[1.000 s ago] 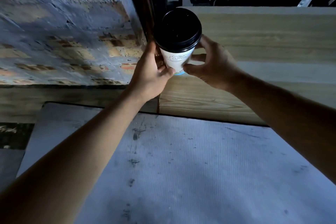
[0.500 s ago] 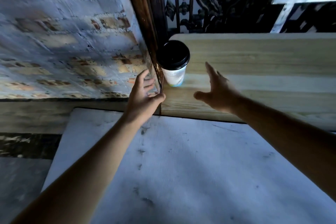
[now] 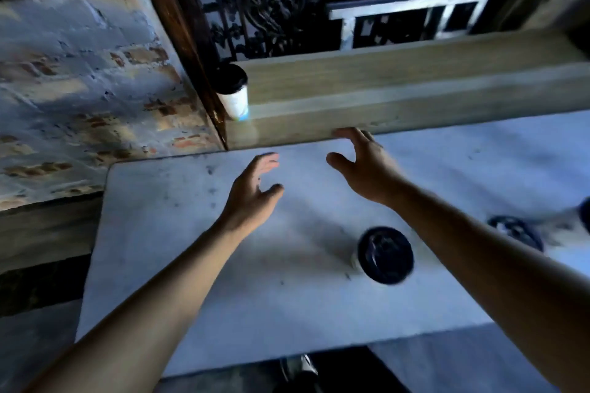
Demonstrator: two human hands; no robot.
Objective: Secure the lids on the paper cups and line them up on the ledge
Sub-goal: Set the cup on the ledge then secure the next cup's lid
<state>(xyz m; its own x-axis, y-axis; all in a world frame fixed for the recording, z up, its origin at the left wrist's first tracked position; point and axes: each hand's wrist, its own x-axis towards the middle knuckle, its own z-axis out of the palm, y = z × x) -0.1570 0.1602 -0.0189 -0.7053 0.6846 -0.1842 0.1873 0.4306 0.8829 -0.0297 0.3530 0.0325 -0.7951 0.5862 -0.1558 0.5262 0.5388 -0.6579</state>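
Both of my hands hang empty above the white table (image 3: pixel 159 265), fingers spread and loose, gripping nothing. My left hand (image 3: pixel 253 191) floats over the table's far-left part, palm turned inward, thumb out to the right. My right hand (image 3: pixel 360 166) sits a little farther forward, its fingertips (image 3: pixel 348 132) reaching as far as the front edge of the wooden ledge (image 3: pixel 383 89); I cannot tell whether they touch the wood or only overlap it from where I look.

One lidded paper cup (image 3: pixel 234 92) stands upright on the ledge at its far-left end, right beside the dark wooden post (image 3: pixel 178 41), well apart from both hands. Its black lid is on top and its white side shows a bit of pale blue near the base.

A second cup (image 3: pixel 384 254) stands on the table between my forearms, nearer to my right arm. I see it almost from straight above, so the black lid hides nearly all of the body. Farther right, just past my right forearm, another dark round lid (image 3: pixel 515 231) rests on the table; it is blurred, and I cannot tell whether a cup is under it. At the right edge of view a dark blue shape is cut off and too little shows to name.

Behind the ledge is black ornamental ironwork (image 3: pixel 271 0), and to the left a worn painted brick wall (image 3: pixel 79 73).
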